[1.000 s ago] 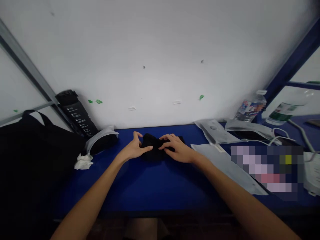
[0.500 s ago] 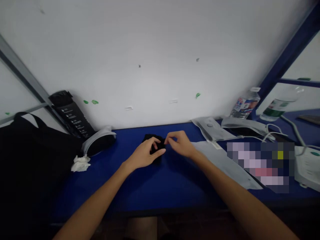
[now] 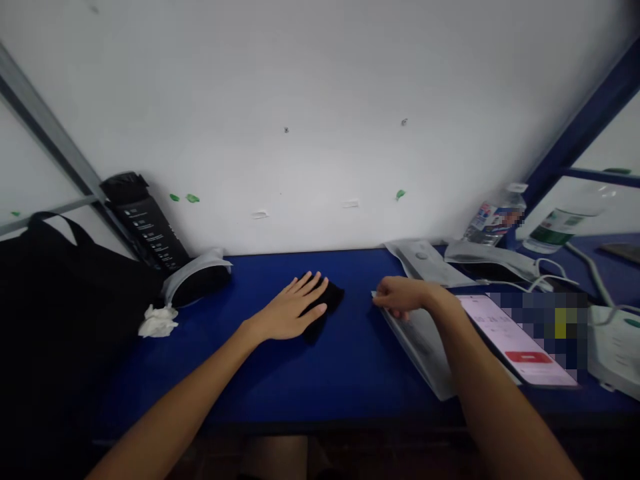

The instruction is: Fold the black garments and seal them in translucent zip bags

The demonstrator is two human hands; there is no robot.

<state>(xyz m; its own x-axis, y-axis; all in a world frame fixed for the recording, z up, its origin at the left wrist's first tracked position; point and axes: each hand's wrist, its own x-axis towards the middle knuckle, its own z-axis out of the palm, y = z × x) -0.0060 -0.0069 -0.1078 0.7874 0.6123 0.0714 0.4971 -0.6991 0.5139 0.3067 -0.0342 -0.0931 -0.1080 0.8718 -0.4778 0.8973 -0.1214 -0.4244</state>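
My left hand point(image 3: 293, 308) lies flat with its fingers spread on a small folded black cloth point(image 3: 333, 298), which rests on the blue desk. Part of the cloth is covered by the palm and fingers. To the right, my right hand point(image 3: 404, 295) is closed on the upper left corner of a translucent frosted plastic bag point(image 3: 425, 347). The near edge of the bag is lifted off the desk, and my right forearm crosses over part of it.
Behind the bag lie more frosted pouches point(image 3: 425, 261). A phone point(image 3: 520, 347), a power strip point(image 3: 617, 343) and water bottles point(image 3: 495, 217) stand right. At left are a black bag point(image 3: 65, 320), crumpled tissue point(image 3: 159, 321), a black pouch point(image 3: 200, 283) and a black bottle point(image 3: 145, 223).
My right hand has left the black cloth, moved right and gripped the plastic bag's corner, raising its edge. My left hand has flattened onto the cloth, which is now spread flatter.
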